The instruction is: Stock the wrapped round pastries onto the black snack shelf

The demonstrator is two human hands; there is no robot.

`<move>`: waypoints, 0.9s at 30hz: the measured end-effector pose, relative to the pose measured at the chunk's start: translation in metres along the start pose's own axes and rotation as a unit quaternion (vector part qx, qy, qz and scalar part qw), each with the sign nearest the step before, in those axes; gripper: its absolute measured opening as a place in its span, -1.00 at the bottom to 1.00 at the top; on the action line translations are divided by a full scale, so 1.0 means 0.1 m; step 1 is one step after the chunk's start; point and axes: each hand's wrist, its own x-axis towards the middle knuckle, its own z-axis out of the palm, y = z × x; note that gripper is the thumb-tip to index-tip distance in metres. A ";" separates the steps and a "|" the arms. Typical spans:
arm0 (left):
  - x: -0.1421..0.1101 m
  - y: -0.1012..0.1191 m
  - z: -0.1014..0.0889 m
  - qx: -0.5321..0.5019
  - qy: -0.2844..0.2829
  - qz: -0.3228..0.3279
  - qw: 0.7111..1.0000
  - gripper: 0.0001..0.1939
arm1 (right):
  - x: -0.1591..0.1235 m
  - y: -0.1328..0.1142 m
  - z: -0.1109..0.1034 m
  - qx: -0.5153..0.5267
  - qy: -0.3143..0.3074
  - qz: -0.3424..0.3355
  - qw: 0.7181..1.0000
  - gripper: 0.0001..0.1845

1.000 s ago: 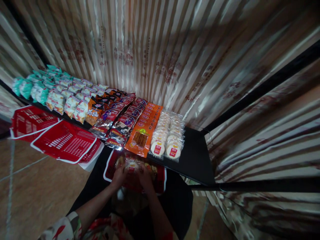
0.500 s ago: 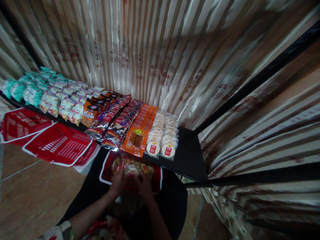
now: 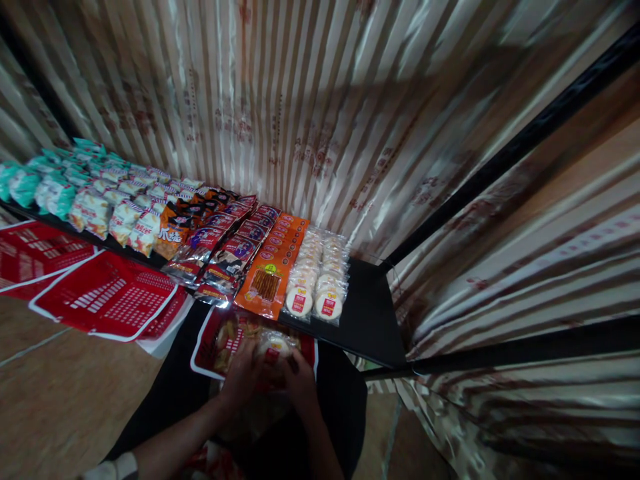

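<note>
Over a red basket (image 3: 199, 357) with a white rim on my lap, I have a round white rice cracker pack (image 3: 275, 345) in clear wrapping between my two hands. My left hand (image 3: 243, 373) closes on its left side, and my right hand (image 3: 299, 377) grips its right side. Small yellowish packets (image 3: 226, 337) lie in the basket beneath, partly hidden by my hands. Just above, on the black shelf (image 3: 367, 307), two rows of similar rice cracker packs (image 3: 329, 303) stand beside a flat orange snack bag (image 3: 270, 267).
Further left on the shelf are dark red snack bags (image 3: 233, 257), orange-and-black bags (image 3: 173, 230), white bags (image 3: 125, 220) and green bags (image 3: 55, 193). Two more red baskets (image 3: 107, 293) sit below the shelf's left part. A striped curtain (image 3: 300, 100) hangs behind, with black frame bars (image 3: 500, 153) at right.
The rice cracker pack and both hands have shifted slightly right within the basket, and the pack is lifted a little. The whole view has moved slightly, so the shelf appears further left.
</note>
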 end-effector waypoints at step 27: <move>0.63 0.69 0.19 0.050 0.012 0.089 0.995 -0.45 | 0.62 -0.42 -0.42 -0.076 0.108 -0.104 0.986 -0.72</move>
